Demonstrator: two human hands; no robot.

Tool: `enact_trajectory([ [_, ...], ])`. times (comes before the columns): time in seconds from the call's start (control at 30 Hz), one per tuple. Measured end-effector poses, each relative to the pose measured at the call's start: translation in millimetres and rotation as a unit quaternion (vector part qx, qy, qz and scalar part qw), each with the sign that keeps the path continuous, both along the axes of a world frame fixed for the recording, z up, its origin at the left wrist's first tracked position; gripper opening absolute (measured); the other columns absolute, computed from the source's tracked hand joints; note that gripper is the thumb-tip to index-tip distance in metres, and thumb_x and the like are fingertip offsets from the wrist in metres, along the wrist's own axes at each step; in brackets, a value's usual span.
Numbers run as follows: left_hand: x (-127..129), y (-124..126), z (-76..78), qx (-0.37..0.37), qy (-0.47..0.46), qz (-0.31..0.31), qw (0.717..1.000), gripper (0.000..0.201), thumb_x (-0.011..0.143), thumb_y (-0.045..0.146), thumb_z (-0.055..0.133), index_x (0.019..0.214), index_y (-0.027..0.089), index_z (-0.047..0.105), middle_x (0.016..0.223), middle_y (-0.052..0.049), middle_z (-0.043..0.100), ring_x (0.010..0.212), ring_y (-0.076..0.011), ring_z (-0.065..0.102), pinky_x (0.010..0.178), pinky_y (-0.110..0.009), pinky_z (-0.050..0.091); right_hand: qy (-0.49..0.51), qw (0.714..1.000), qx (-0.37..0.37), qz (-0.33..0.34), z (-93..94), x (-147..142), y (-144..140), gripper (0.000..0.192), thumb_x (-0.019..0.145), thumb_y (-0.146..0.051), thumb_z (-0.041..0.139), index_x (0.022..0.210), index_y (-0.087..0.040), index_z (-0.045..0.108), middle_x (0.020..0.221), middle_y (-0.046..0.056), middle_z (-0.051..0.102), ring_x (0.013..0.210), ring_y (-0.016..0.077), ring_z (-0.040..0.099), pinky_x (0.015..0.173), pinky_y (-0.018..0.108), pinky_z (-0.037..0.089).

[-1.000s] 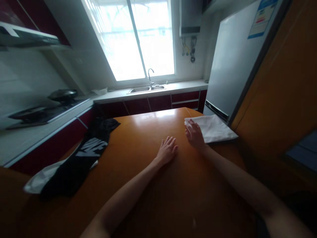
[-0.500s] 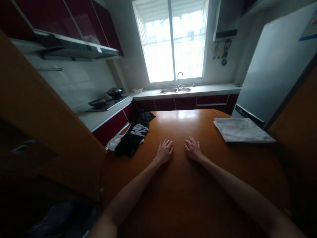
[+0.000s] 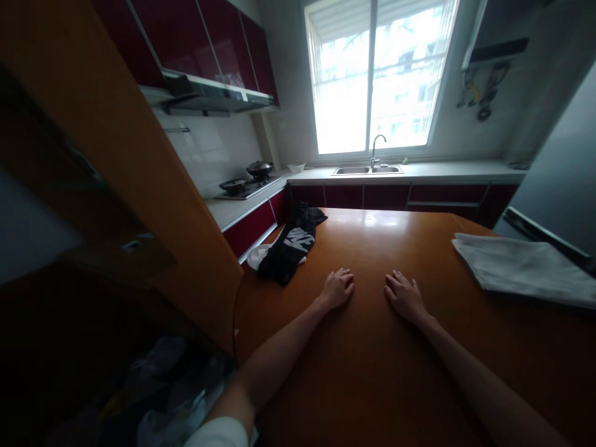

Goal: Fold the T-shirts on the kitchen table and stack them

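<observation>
Head view: the left hand [image 3: 336, 289] and the right hand [image 3: 404, 297] both lie palm down on the orange table [image 3: 372, 372], fingers spread loosely and holding nothing, a bare strip of tabletop between them.

The black garment with white lettering [image 3: 291, 243] lies beyond and to the left of the left hand's fingers, at the table's far left edge, its long axis running from that far edge back toward the person; part of it seems to hang over the edge, with something white [image 3: 259, 256] under its near end (a second piece of cloth, probably). The left hand is clearly the nearer one to it.

The folded white cloth [image 3: 521, 268] sits flat at the table's right edge, well apart from the right hand.

Past the table, a counter carries a sink [image 3: 367, 169] beneath the bright window [image 3: 377, 74], a stove with pans [image 3: 246, 183] stands at the left, and a refrigerator [image 3: 559, 180] at the right.
</observation>
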State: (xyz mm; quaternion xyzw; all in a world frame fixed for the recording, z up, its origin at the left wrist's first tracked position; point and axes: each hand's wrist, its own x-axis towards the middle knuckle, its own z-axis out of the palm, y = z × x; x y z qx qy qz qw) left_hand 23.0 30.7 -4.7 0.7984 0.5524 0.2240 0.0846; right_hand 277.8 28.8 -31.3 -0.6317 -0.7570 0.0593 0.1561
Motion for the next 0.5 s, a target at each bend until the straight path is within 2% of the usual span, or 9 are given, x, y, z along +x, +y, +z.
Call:
enact_trajectory([
  [0.07,-17,8,8.2,0.022,-0.025,0.041,0.999,0.026,0.091,0.025,0.063,0.115,0.023,0.072,0.13,-0.005,0.068,0.123,-0.0188,0.061,0.11,-0.032,0.045,-0.001,1.0,0.004,0.003,-2.5,1,0,0.051,0.101,-0.038,0.038,0.146,-0.017,0.051,0.16,0.013,0.039,0.15,0.0264,0.03,0.121,0.056,0.018],
  [0.13,-44,15,19.6,0.046,-0.038,0.109,0.992,0.024,0.091,0.016,0.06,0.111,0.02,0.073,0.128,-0.007,0.069,0.12,-0.0184,0.062,0.11,-0.03,0.044,-0.003,1.0,0.009,0.006,-4.1,3,1,0.051,0.101,-0.038,0.037,0.145,-0.017,0.051,0.159,0.013,0.039,0.15,0.0263,0.03,0.121,0.056,0.019],
  [0.27,-108,20,36.4,0.103,-0.057,0.272,0.955,0.03,0.092,0.012,0.054,0.117,0.014,0.07,0.141,-0.017,0.056,0.135,-0.0294,0.048,0.115,-0.045,0.036,-0.006,1.0,0.019,0.007,-6.8,4,1,0.051,0.1,-0.038,0.036,0.144,-0.017,0.053,0.159,0.013,0.04,0.15,0.0267,0.031,0.121,0.056,0.019],
  [0.37,-144,16,36.5,0.119,-0.071,0.375,0.917,0.038,0.089,0.015,0.059,0.127,0.014,0.065,0.138,-0.02,0.054,0.132,-0.0372,0.047,0.108,-0.053,0.041,-0.004,1.0,0.026,0.009,-8.5,4,1,0.052,0.099,-0.039,0.037,0.143,-0.017,0.054,0.158,0.014,0.041,0.149,0.0276,0.032,0.121,0.057,0.019],
  [0.43,-157,14,34.7,0.113,-0.082,0.4,0.906,0.04,0.087,0.014,0.061,0.127,0.012,0.064,0.126,-0.021,0.06,0.123,-0.0373,0.054,0.102,-0.053,0.046,0.0,1.0,0.029,0.01,-8.9,4,2,0.052,0.099,-0.039,0.037,0.142,-0.017,0.054,0.158,0.014,0.041,0.149,0.0279,0.032,0.12,0.057,0.02],
  [0.5,-162,15,35.5,0.11,-0.092,0.388,0.91,0.036,0.086,0.01,0.057,0.122,0.011,0.065,0.115,-0.019,0.064,0.114,-0.0331,0.06,0.1,-0.049,0.048,0.003,0.999,0.031,0.009,-8.8,4,1,0.051,0.099,-0.039,0.037,0.142,-0.018,0.055,0.158,0.014,0.042,0.148,0.0277,0.033,0.12,0.057,0.02],
])
